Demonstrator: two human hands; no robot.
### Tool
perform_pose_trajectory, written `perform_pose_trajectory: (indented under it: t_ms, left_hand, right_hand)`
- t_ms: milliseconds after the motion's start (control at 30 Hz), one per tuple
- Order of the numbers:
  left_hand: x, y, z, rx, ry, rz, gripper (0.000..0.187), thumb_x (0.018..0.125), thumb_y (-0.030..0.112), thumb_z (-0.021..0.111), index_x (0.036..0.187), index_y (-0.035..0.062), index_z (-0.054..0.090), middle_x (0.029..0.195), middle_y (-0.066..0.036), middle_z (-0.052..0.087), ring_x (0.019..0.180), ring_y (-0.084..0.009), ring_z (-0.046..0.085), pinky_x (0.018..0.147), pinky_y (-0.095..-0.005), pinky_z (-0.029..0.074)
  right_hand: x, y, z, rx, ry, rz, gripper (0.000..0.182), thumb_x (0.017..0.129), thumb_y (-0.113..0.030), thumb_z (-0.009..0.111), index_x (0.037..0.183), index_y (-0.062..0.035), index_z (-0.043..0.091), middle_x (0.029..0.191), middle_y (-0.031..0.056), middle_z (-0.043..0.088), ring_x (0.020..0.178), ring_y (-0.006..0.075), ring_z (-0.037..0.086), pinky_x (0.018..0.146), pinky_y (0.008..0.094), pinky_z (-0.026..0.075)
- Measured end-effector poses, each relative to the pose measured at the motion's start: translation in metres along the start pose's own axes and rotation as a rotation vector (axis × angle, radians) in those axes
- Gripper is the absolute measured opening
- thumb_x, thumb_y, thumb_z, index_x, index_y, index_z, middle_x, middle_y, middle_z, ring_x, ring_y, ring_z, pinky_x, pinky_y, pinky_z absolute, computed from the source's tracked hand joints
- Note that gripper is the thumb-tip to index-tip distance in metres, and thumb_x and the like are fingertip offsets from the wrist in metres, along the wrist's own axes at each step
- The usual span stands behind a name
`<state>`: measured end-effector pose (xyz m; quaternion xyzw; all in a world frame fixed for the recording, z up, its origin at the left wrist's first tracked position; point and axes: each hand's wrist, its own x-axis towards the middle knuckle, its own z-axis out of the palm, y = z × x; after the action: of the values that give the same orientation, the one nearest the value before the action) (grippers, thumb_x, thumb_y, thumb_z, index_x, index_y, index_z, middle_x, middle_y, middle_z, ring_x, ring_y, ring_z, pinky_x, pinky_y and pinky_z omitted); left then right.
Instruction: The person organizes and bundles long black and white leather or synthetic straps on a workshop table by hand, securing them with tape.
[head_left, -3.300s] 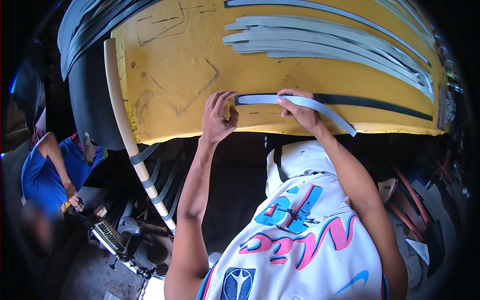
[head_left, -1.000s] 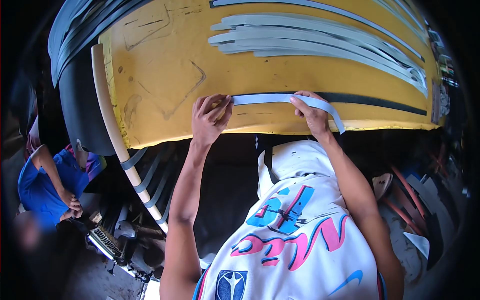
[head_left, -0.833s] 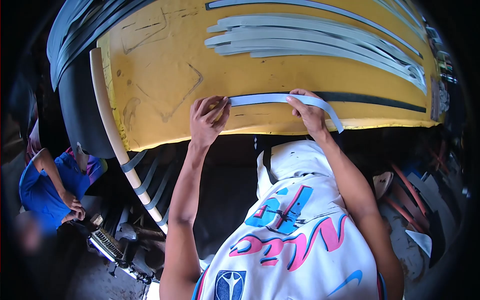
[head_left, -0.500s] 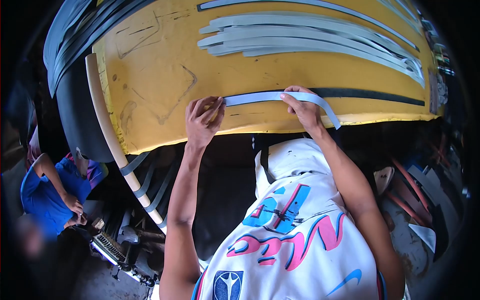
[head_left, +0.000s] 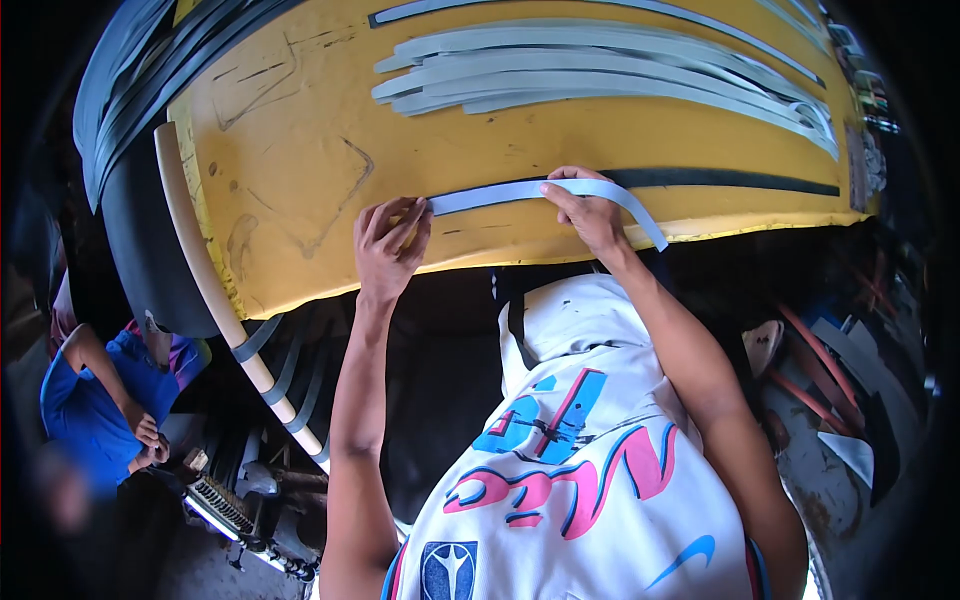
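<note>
A pale strip (head_left: 485,196) lies along a dark strip (head_left: 725,180) near the front edge of the yellow table surface (head_left: 300,270). My left hand (head_left: 393,245) pinches the pale strip's left end, its fingers closed at the left tip of the two strips. Farther right, my right hand (head_left: 588,212) grips the pale strip between thumb and fingers. Beyond that hand the strip's free end curves down over the table edge.
Several pale strips (head_left: 600,75) lie stacked at the back, with a long strip behind them. Dark strips (head_left: 130,90) hang at the upper left beside a wooden pole (head_left: 190,215). A person in blue (head_left: 115,400) is at the lower left, near a metal spring mechanism (head_left: 222,505).
The whole view has shifted slightly, so the table and both hands appear a little farther left. My hands keep the same hold on the pale strip.
</note>
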<state>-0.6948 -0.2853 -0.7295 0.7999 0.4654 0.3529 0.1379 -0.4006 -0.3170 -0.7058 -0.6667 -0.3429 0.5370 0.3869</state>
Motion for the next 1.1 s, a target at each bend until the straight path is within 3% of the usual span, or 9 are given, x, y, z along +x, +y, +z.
perform_pose_trajectory:
  t_ms: [167,467,633,1100]
  left_hand:
    - [0.0,0.0,0.0,0.01,0.001,0.009,0.024,0.074,0.006,0.081,0.098,0.0113,0.077,0.098,0.0,0.069,0.084,-0.0209,0.061,0.076,-0.0352,0.048]
    - [0.003,0.006,-0.004,0.049,-0.058,-0.031,0.033,0.079,0.006,0.077,0.111,0.0136,0.075,0.099,-0.003,0.07,0.088,-0.0223,0.062,0.08,-0.0365,0.048]
    - [0.0,0.002,-0.006,0.098,-0.152,0.029,0.042,0.08,0.01,0.076,0.118,0.0267,0.073,0.106,0.0,0.063,0.089,-0.0207,0.057,0.079,-0.0363,0.046]
    - [0.002,0.004,-0.006,0.097,-0.154,0.011,0.042,0.078,0.007,0.076,0.116,0.0251,0.074,0.105,-0.002,0.064,0.088,-0.0211,0.058,0.08,-0.037,0.046]
  right_hand:
    - [0.001,0.001,0.001,0.002,0.0,-0.009,0.025,0.084,-0.021,0.076,0.094,0.0009,0.068,0.075,0.0035,0.066,0.054,0.0081,0.056,0.05,0.0233,0.046]
    - [0.003,0.002,0.0,-0.034,-0.01,0.022,0.025,0.085,-0.02,0.077,0.096,-0.0002,0.067,0.074,0.0021,0.065,0.051,0.0061,0.053,0.048,0.0212,0.043]
    - [0.004,0.004,0.001,-0.029,0.0,0.019,0.024,0.085,-0.02,0.077,0.095,-0.0005,0.067,0.074,0.002,0.065,0.05,0.0063,0.053,0.047,0.021,0.042]
    - [0.006,0.004,0.004,-0.06,0.032,0.027,0.025,0.083,-0.022,0.08,0.091,-0.0017,0.067,0.07,0.0011,0.063,0.049,0.0063,0.053,0.045,0.021,0.043]
